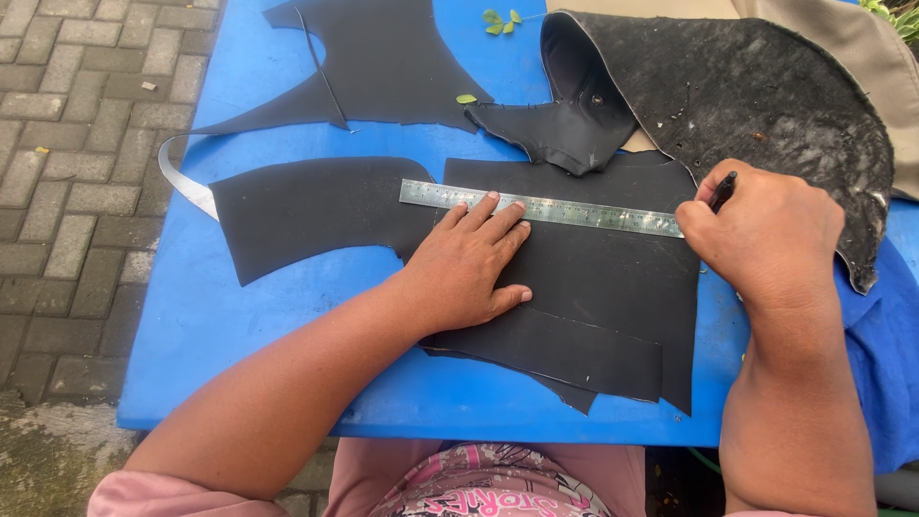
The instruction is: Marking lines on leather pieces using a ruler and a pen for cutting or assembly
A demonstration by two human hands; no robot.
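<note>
Nearest, black leather sheet lies on the blue desk, left hand flat, pinning steel ruler, right hand clasping a pen at the ruler's end; firm pressure should keep the line straight.

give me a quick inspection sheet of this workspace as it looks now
surface: blue table, outdoors.
job's things: metal ruler lying across black sheet; dark pen.
clutter: more black cut pieces, worn dark cover, green leaves, grey strip.
grips: left hand flat, fingertips on the ruler; right hand holds the pen at the ruler's end.
cables: nothing seen.
surroundings: grey paving bricks.
</note>
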